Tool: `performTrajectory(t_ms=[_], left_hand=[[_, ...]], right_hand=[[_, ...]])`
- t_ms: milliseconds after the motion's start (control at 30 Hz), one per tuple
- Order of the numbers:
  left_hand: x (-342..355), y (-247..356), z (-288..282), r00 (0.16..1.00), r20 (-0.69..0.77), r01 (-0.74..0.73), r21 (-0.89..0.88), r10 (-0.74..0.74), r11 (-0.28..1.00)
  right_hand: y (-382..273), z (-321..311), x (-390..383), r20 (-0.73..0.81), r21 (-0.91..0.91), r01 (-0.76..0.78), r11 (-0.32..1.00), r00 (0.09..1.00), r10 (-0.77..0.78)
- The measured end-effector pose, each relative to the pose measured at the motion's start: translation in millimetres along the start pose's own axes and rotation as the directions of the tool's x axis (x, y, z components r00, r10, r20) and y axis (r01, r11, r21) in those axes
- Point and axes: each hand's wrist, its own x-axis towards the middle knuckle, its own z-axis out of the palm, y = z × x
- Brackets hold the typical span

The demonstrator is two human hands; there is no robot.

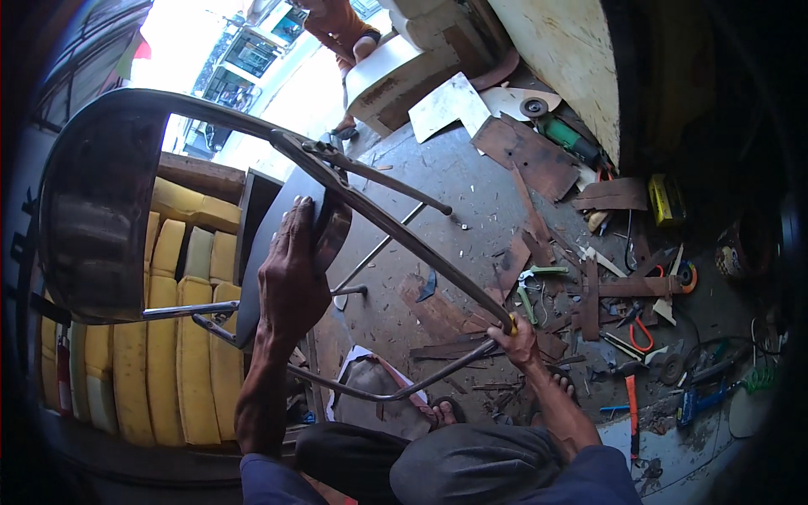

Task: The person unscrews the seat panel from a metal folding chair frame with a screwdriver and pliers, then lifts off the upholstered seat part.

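Observation:
A folding chair (93, 202) with a metal tube frame and dark sheet-metal back is held tilted on its side before me. My left hand (293, 282) rests on its dark seat (257, 307), fingers extended along the surface near the rim; my thumb is mostly hidden. My right hand (515, 337) is closed round the lower right end of the tube frame, by a small yellow piece. Below the seat, a crumpled dark piece with a pale edge (374, 383) lies near my sandalled foot (444, 412).
Stacked yellow cushions (194, 353) fill a crate at left. Wood scraps (526, 143), a green angle grinder (564, 135), green-handled pliers (534, 273), an orange-handled hammer (631, 404) and a yellow box (665, 200) litter the right floor. A person in orange (337, 29) is beside a pale structure at top.

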Motion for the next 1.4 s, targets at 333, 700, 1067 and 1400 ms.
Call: performTrajectory(t_ms=[333, 700, 1067, 1400], left_hand=[[-8, -20, -67, 0.959, -0.283, -0.01, -0.136, -0.029, 0.991], [-54, -20, -43, 0.832, -0.497, 0.054, -0.369, -0.246, 0.928], [-119, -60, 96, 0.749, -0.246, 0.213, -0.789, -0.615, 0.576], [-199, -99, 173, 0.696, -0.09, 0.366, -0.809, -0.713, 0.459]], right_hand=[[-89, -55, -38, -0.458, 0.271, 0.417, 0.867, 0.849, -0.265], [-182, -136, -99, -0.591, -0.193, 0.656, 0.73, 0.516, -0.62], [-204, -81, -112, -0.277, -0.287, 0.721, 0.631, 0.568, -0.775], [-246, -43, -101, 0.477, -0.375, 0.511, 0.774, 0.822, -0.311]])
